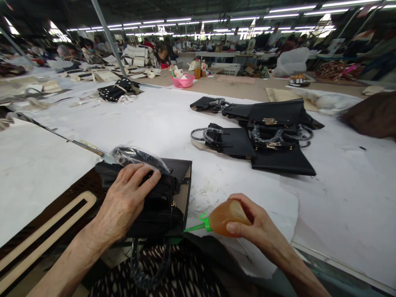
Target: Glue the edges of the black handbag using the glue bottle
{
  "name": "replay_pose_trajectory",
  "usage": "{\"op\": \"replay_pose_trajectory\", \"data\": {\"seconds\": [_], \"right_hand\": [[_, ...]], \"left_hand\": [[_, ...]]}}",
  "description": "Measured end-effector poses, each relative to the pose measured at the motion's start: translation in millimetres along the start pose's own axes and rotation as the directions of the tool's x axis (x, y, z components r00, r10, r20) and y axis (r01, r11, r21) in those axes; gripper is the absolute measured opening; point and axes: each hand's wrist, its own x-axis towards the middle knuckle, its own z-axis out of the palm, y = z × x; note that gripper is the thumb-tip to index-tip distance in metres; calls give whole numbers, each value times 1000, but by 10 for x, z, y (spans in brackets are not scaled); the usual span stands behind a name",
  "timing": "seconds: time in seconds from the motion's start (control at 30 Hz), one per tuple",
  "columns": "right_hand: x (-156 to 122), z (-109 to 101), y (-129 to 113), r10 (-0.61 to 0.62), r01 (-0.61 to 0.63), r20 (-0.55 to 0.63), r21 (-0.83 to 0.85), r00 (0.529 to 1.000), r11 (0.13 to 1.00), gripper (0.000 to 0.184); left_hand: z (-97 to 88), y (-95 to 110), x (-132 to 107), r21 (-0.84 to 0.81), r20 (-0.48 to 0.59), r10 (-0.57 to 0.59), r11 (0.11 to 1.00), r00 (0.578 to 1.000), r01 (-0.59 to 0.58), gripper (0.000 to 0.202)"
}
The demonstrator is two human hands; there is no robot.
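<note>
My right hand is wrapped round a squeeze bottle of amber liquid, probably glue. The bottle lies tilted on its side, its thin green nozzle pointing left at the edge of a black handbag. Over the near side of that bag my left hand is laid, fingers bent across its top and thumb hidden. One plastic-wrapped handle stands up beyond my left hand; another handle hangs down towards my lap. The bag's side shows an open brown inner edge.
More black handbags lie on the white table at the right. A pink bowl and bottles stand farther back. At my left is a wooden slotted strip. People work in the background.
</note>
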Motion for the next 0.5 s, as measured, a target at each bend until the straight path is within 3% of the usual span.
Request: {"op": "replay_pose_trajectory", "data": {"seconds": [0.3,0.5], "right_hand": [[15,49,52,98,-92,-126,50,987,994,40],[17,52,72,128,-116,-104,110,986,987,42]], "left_hand": [[7,-17,-9,-1,-17,2,1000,1000,-2,49],[5,-25,-21,-18,-5,-12,1000,1000,12,49]]}}
